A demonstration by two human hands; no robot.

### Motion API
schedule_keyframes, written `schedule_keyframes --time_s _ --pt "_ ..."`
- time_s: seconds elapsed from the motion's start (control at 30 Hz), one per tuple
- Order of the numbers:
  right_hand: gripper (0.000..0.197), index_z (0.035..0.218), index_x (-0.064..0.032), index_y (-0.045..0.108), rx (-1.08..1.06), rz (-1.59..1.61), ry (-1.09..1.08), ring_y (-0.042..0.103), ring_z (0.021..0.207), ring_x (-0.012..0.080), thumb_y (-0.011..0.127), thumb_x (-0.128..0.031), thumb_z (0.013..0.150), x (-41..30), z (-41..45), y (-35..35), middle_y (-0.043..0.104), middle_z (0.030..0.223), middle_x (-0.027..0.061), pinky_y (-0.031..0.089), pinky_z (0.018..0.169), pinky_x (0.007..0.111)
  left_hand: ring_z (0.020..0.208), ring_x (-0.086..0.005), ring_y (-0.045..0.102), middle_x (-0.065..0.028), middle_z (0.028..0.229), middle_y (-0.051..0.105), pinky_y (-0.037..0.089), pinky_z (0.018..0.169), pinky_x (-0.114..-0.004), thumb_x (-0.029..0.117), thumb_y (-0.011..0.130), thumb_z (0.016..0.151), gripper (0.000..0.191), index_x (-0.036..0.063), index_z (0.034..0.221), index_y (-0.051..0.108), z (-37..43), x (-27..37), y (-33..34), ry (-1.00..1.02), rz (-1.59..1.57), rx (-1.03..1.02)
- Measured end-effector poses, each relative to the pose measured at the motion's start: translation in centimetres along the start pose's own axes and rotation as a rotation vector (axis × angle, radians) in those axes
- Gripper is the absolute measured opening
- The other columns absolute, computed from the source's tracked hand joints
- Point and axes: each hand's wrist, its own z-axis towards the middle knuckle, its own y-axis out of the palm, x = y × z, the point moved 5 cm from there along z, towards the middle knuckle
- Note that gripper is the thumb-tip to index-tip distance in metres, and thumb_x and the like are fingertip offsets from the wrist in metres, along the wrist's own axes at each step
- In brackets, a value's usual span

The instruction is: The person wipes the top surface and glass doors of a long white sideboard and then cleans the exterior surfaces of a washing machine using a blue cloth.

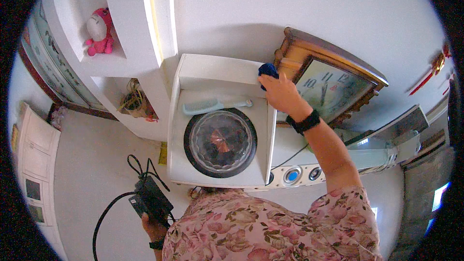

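My right hand (pixel 284 94) holds a dark blue cloth (pixel 268 73) against the right end of the raised back edge of a white cabinet top (pixel 221 69). On the cabinet's recessed surface lie a pale blue comb (pixel 203 106) and a round black-rimmed dish with a clear faceted cover (pixel 220 143); the comb's handle points right. Down at the lower left, my left hand (pixel 154 226) grips black electronic devices (pixel 150 195) with black cables looped above them. Part of that hand is hidden by the devices and the floral shirt.
A wooden-cased clock (pixel 326 83) leans against the wall, right beside my right hand. White wall niches on the left hold a pink plush toy (pixel 99 32) and a potted plant (pixel 134 101). A speaker panel (pixel 293 175) and a television (pixel 391 125) stand to the right.
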Motion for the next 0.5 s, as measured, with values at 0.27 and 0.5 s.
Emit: schedule_keyframes --time_s 0.27,0.5 --pt "0.03 0.1 -0.0067 0.054 -0.174 0.007 0.181 0.053 0.084 0.0372 0.056 -0.009 0.069 0.1 5.8 3.6 0.059 0.097 0.0085 0.049 0.069 0.046 0.102 -0.0296 0.056 -0.0102 0.12 0.054 0.049 0.084 -0.043 0.042 0.064 0.073 0.069 0.0072 0.129 0.042 0.2 0.2 0.4 0.045 0.167 -0.161" --pt "0.038 0.112 -0.0076 0.05 -0.118 0.141 0.042 0.051 0.096 0.0373 0.051 -0.009 0.074 -1.8 1.3 0.3 0.055 0.114 0.0087 0.048 0.076 0.045 0.096 -0.0275 0.057 -0.0098 0.114 0.056 0.05 0.077 -0.038 0.047 0.064 0.07 0.072 0.0068 0.126 0.043 1.0 0.3 -2.0 -0.002 0.214 -0.164"
